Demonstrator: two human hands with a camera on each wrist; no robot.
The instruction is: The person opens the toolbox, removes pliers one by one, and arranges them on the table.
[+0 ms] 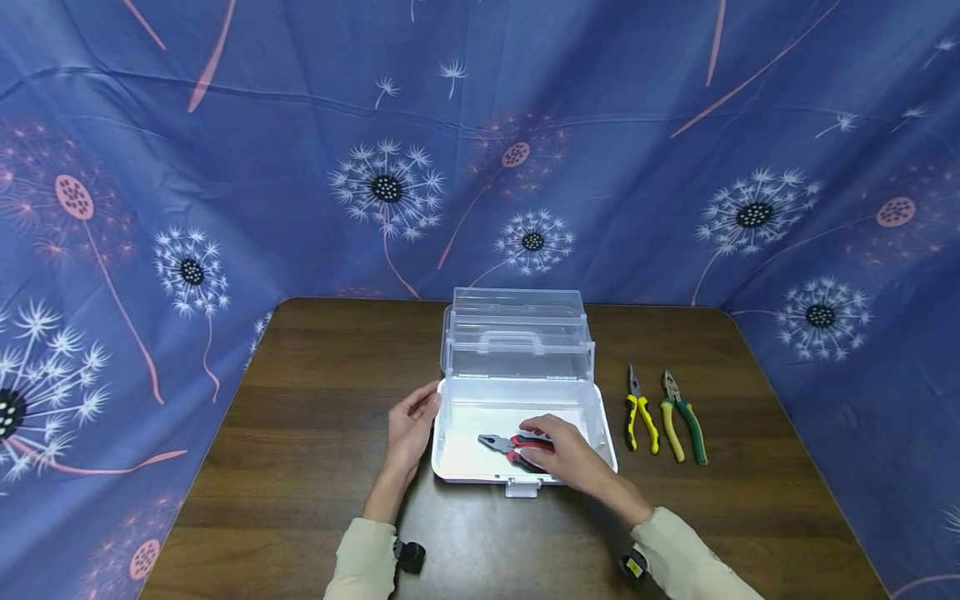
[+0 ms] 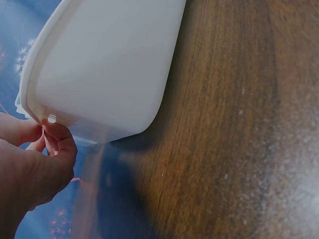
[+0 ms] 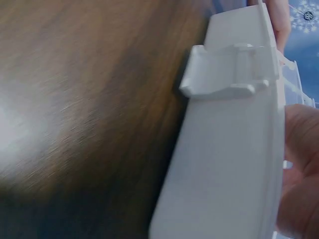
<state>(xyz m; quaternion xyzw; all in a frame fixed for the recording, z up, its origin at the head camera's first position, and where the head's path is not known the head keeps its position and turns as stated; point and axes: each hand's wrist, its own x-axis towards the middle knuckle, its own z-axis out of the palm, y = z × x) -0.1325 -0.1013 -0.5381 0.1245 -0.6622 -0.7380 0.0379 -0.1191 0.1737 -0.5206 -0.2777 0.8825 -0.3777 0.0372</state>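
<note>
A white plastic box (image 1: 480, 467) with a clear lid (image 1: 517, 360) stands open on the table. At its left wall is my left hand (image 1: 411, 427); the left wrist view shows this hand (image 2: 40, 164) pinching the rim near a back corner between thumb and fingers. Inside the box lie pliers (image 1: 497, 443) with red and black handles, jaws toward the left. Over those handles is my right hand (image 1: 566, 454), thumb and fingers apart with one handle showing between them. In the right wrist view, the front wall partly hides the right hand (image 3: 301, 169) and all of the pliers.
To the right of the box lie long-nose pliers (image 1: 642, 410) with yellow and black handles. Beside them are pliers with green and yellow handles (image 1: 696, 429). A white latch (image 1: 521, 489) hangs at the box's front. A blue patterned cloth (image 1: 637, 167) rises behind the wooden table (image 1: 300, 467).
</note>
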